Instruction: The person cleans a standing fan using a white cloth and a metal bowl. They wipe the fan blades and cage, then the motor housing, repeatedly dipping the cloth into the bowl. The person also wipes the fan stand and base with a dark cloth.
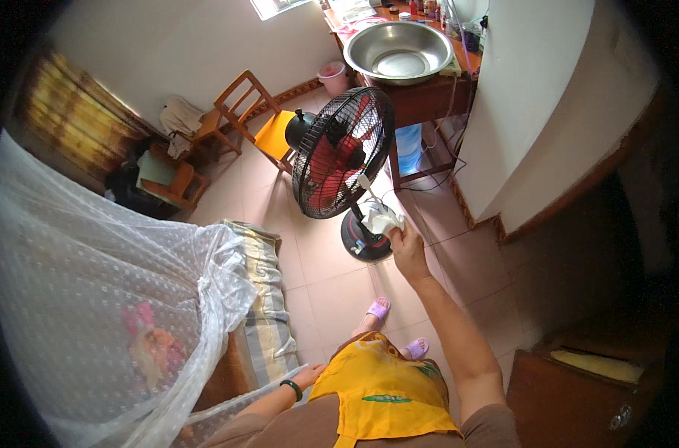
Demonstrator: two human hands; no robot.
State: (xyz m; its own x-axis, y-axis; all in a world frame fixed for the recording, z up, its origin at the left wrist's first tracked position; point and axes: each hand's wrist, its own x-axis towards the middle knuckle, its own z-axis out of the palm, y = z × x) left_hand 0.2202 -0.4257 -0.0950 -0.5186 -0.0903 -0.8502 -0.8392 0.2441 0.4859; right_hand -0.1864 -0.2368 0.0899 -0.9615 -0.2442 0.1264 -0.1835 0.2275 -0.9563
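My right hand [409, 246] is stretched forward, its fingers closed on a crumpled white cloth or tissue [382, 219]. A thin pale rod with a rounded end [365, 182] sticks up from the cloth; whether my fingers hold it too is hidden. Just beyond stands a black pedestal fan [344, 152] with red blades, its round base [357, 246] on the floor behind the cloth. My left hand [311, 374] is low beside the yellow apron [384, 386], near the edge of the white mosquito net [210, 313]. What its fingers touch is not clear.
A steel basin [398, 50] rests on a wooden desk [429, 101] beside bottles. Cords hang to the floor. A wooden chair [275, 134] and a pink bucket [333, 77] stand behind the fan. The netted bed [269, 291] is at left, a dark wooden cabinet [563, 397] at lower right.
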